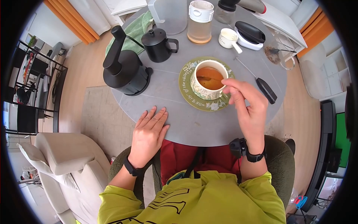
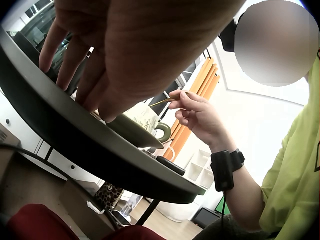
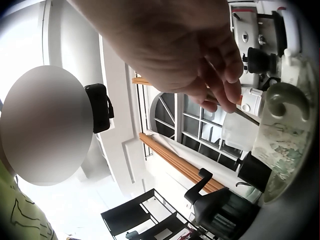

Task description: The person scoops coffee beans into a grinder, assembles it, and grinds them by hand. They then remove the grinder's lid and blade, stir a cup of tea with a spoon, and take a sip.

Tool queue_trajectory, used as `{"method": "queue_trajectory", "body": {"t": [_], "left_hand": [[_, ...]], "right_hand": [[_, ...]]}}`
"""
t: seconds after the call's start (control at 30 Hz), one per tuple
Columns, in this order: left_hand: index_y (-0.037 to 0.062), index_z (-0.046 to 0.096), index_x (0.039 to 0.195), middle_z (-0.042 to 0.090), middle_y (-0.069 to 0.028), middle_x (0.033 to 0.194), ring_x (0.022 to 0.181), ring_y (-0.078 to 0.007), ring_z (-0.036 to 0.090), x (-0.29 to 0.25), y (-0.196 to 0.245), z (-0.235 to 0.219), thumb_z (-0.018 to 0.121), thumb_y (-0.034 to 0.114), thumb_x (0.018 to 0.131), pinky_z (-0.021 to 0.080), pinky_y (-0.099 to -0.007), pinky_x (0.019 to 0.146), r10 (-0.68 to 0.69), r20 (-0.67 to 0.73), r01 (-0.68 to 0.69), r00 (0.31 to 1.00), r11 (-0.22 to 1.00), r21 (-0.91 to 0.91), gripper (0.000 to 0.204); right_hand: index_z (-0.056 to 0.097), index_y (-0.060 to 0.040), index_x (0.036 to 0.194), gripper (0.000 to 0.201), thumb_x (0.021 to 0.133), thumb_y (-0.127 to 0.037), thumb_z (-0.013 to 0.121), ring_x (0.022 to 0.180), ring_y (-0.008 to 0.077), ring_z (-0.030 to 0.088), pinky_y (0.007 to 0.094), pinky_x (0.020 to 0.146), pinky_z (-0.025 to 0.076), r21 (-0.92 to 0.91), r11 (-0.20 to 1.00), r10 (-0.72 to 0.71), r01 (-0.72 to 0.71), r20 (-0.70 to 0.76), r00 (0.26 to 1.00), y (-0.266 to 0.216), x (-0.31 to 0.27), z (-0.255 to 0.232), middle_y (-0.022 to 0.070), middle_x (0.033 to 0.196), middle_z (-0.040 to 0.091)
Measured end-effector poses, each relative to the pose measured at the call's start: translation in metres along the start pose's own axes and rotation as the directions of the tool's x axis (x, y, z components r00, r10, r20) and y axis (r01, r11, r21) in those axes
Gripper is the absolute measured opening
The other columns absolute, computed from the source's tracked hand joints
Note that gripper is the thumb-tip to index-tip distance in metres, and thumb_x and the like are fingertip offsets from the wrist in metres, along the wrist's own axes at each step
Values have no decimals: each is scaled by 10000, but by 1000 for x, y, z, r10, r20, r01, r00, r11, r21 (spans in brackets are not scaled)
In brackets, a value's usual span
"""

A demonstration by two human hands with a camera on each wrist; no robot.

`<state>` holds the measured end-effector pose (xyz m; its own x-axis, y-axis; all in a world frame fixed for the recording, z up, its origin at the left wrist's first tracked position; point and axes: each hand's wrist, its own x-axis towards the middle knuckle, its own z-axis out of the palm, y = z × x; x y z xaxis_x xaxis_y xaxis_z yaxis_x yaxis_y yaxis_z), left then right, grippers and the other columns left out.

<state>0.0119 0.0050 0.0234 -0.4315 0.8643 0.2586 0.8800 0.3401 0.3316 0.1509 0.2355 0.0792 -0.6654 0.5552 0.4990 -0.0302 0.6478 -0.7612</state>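
My right hand (image 1: 250,105) pinches the thin gold handle of a spoon (image 3: 247,117) between thumb and fingers. The spoon slants down into a patterned teacup (image 1: 204,92) of brown tea (image 1: 209,74), where its lower end is under the liquid. Beneath the cup lies a green saucer (image 1: 187,83) with white lettering and flowers. The cup's green handle (image 2: 163,132) points toward my right hand. Near the table's front edge, my left hand (image 1: 150,131) rests palm down with its fingers extended, holding nothing.
On the round grey table (image 1: 182,128), a black hand grinder (image 1: 125,72) and a black pitcher (image 1: 158,45) stand left. Behind the saucer are a glass jar (image 1: 199,28) and small white cup (image 1: 226,39). A black-handled frother (image 1: 266,90) lies right, near a glass container (image 1: 274,56).
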Motion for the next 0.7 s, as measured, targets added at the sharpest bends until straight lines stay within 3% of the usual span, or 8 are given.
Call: {"method": "queue_trajectory", "body": {"t": [0.17,0.43,0.5,0.57,0.6,0.63,0.67,0.7], "left_hand": [[26,664,1195,646,-119,1268,1233,-332,572,-1,-1,0,697,106,849,421,-464,1065,-2,-2,2,1000,1000,-9,356],[45,591,1292,647,-118,1261,1205,-321,589,6,12,-35,693,59,832,396,-475,1085,-15,44,18,999,998,-68,472],[46,518,1381,697,-122,1086,1054,-288,658,4,21,-62,711,29,796,405,-506,1063,-10,-111,-13,994,980,-201,616],[-1,667,1121,718,-121,955,963,-294,693,0,31,-96,716,48,783,395,-536,1067,24,-188,-71,982,967,-244,346],[-36,608,1107,696,-138,941,859,-317,697,-9,36,-108,598,127,888,343,-691,1033,52,-192,-102,980,959,-263,273],[-8,586,1059,666,-122,853,787,-313,694,-14,40,-126,567,195,935,331,-729,1017,67,-112,-98,991,950,-297,239],[38,580,999,623,-77,779,773,-287,683,-25,35,-136,541,252,957,349,-718,1012,110,-67,-123,992,960,-252,221],[76,582,932,589,-50,742,750,-261,668,-40,27,-141,502,286,976,370,-684,1014,119,-139,-148,983,964,-219,229]], "right_hand": [[704,-17,1018,122,927,-15,622,613,133,593,253,553,456,-132,991,9,-22,-92,996,-1,2,-5,84,774,664],[699,4,995,119,950,-25,593,607,93,560,229,539,438,-44,994,97,-101,-95,991,-5,-3,-13,52,750,629],[698,9,990,124,956,-29,586,613,89,558,226,542,436,-38,994,100,-103,-79,992,-3,-5,-14,50,752,629],[699,9,990,145,975,-46,566,638,79,562,213,556,435,-5,993,118,-120,-124,985,-1,-7,-14,45,778,636],[699,9,990,145,975,-46,566,638,79,562,213,556,435,-19,993,118,-120,-81,990,-1,-7,-12,45,778,636],[699,5,998,151,981,-55,561,642,77,562,209,560,433,-23,991,130,-134,-123,984,-2,-8,-11,40,784,636],[699,1,1006,157,986,-64,557,645,74,562,204,563,432,-26,988,143,-149,-168,975,-2,-9,-9,34,791,636],[695,0,1021,160,992,-78,558,643,70,562,197,559,423,-49,991,112,-122,-162,980,-1,-9,-9,29,792,637]]}}
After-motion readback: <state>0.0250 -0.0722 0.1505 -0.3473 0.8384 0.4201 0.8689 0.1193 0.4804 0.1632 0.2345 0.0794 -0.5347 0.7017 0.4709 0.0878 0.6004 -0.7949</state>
